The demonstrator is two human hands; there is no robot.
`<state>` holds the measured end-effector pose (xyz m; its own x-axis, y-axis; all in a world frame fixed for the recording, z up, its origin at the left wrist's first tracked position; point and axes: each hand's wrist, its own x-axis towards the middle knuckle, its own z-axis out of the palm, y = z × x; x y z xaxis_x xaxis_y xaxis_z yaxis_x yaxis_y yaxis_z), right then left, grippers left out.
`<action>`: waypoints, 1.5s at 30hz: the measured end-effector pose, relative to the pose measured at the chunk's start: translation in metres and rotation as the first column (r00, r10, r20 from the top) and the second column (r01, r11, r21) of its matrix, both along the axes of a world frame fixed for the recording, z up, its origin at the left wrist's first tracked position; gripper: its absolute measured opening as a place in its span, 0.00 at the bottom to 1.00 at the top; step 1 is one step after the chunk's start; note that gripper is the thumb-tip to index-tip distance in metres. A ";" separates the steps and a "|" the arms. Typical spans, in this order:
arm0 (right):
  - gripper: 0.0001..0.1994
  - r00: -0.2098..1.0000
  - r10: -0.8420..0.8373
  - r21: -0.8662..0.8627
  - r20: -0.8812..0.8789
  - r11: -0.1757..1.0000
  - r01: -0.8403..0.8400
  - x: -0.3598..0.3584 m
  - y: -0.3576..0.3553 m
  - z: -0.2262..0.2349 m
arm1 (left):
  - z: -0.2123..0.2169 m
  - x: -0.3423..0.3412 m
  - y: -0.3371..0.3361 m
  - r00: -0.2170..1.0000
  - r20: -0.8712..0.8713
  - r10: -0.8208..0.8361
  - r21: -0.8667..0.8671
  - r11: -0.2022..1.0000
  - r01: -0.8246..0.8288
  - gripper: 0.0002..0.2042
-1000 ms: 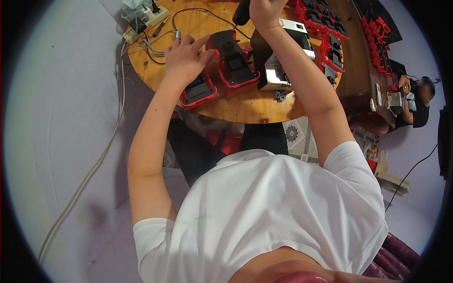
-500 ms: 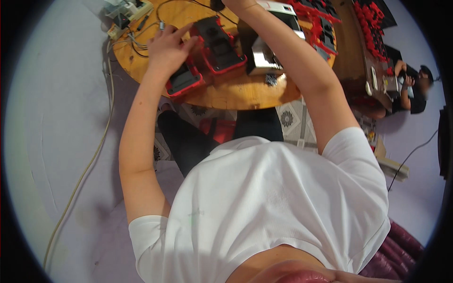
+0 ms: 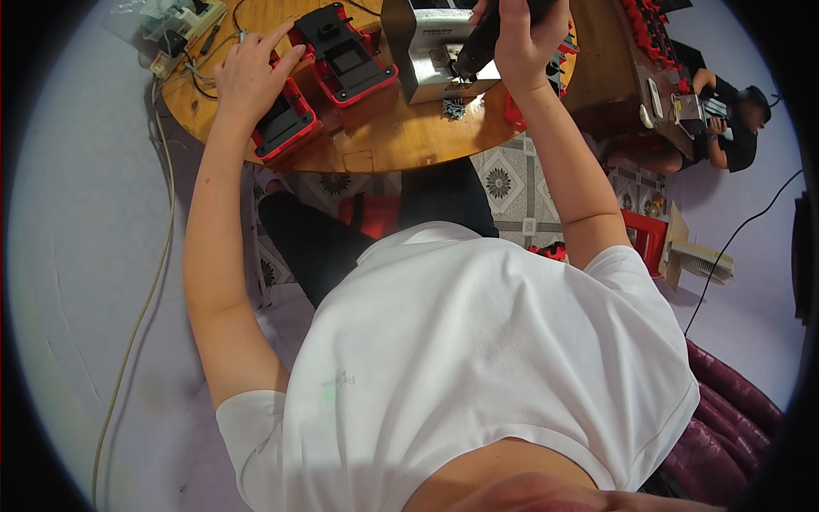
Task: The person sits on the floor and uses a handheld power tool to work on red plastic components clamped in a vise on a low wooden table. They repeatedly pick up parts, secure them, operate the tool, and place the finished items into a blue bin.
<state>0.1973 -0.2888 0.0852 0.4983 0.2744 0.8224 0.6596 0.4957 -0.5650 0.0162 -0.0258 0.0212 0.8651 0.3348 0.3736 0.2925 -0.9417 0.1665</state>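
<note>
My left hand (image 3: 250, 75) rests palm down on a red and black plastic housing (image 3: 286, 128) at the near left of the round wooden table (image 3: 384, 145), fingers spread and touching a second red and black housing (image 3: 345, 60) beside it. My right hand (image 3: 522, 38) is raised over the table's right part, closed around a dark tool (image 3: 478, 47) whose tip points down at a grey metal box-shaped machine (image 3: 431, 47). Small dark screws (image 3: 452, 107) lie in front of that machine.
Cables and a white power strip (image 3: 183, 21) sit at the table's far left; a cord (image 3: 145, 282) runs down the floor. Red parts fill trays (image 3: 653, 26) at the right. Another person (image 3: 725, 119) sits far right. A red stool (image 3: 644, 239) stands by my right arm.
The view has swung so the table sits higher and further left. My right hand came down with the dark tool toward the grey machine; my left hand stays on the housing.
</note>
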 end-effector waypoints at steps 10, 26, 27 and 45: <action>0.17 0.961 0.258 0.058 -0.103 0.966 -0.253 -0.007 0.049 0.047 | -0.003 -0.005 0.000 0.996 0.064 0.055 0.013 0.998 -0.056 0.27; 0.12 0.950 0.308 0.144 -0.045 0.943 -0.299 -0.038 0.199 0.029 | 0.005 -0.007 -0.014 0.990 -0.007 0.140 -0.026 0.990 -0.140 0.31; 0.12 0.954 0.298 0.134 -0.033 0.947 -0.291 -0.038 0.198 0.030 | 0.005 -0.006 -0.014 0.991 -0.005 0.135 -0.025 0.991 -0.135 0.31; 0.18 0.947 0.305 -0.158 -0.099 0.935 -0.318 -0.018 0.074 0.065 | -0.008 0.003 -0.003 0.988 0.148 0.052 0.004 0.999 -0.053 0.29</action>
<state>0.1794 -0.2147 0.1506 0.4214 0.5575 0.7153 0.4418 0.5626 -0.6987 0.0190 -0.0283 0.0132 0.7814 0.3745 0.4991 0.3142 -0.9272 0.2038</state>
